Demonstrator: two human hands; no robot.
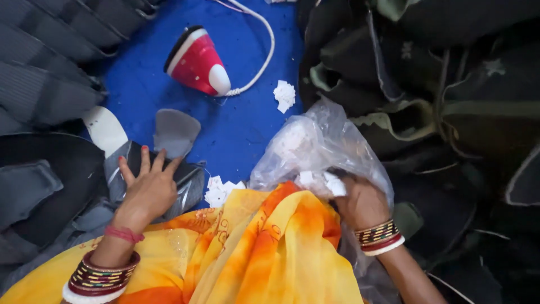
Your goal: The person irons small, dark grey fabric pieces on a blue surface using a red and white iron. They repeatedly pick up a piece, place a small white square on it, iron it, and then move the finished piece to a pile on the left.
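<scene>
Orange and yellow cloth (253,247) is draping nearest the viewer, between both wrists. Left hand (149,188) is lying released, fingers spread flat on a grey fabric piece (185,180). Right hand (363,200) is grasping a clear plastic bag (315,146) of white paper tags. Beyond the left fingers, a red iron (197,61) is resting on a blue surface (242,129).

Red iron (197,61), blue cloth (242,129), dark garments (450,84)

Glossy red plastic is covering the iron (197,61); the bag (323,141) is looking like thin, crinkled clear plastic; matt blue cloth (236,129) is lying beneath.
</scene>
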